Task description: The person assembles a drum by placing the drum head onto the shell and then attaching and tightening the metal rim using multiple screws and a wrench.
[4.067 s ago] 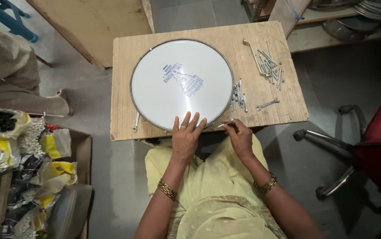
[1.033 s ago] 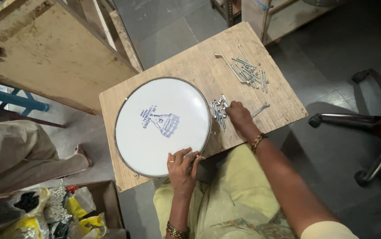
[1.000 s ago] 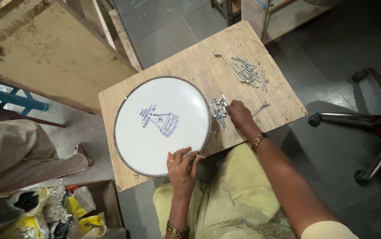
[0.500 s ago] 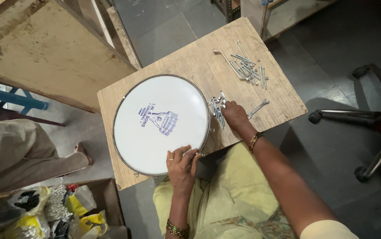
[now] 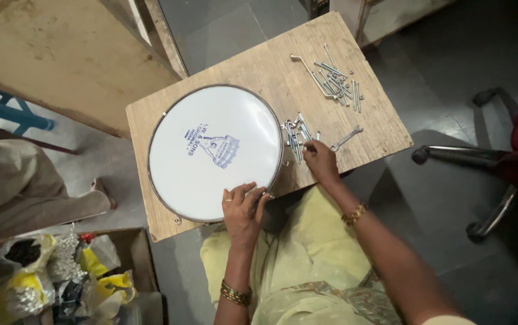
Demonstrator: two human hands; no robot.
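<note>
My left hand presses spread on the drum rim; my right hand pinches a bolt on the tabletop.

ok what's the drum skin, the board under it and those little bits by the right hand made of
Drum skin: likely smooth white plastic film, matte, with a blue print, inside a shiny metal rim.
Board: bare, unfinished wood or plywood; pale grain shows.
Small bits at the right hand: metal, silvery and glinting.
</note>
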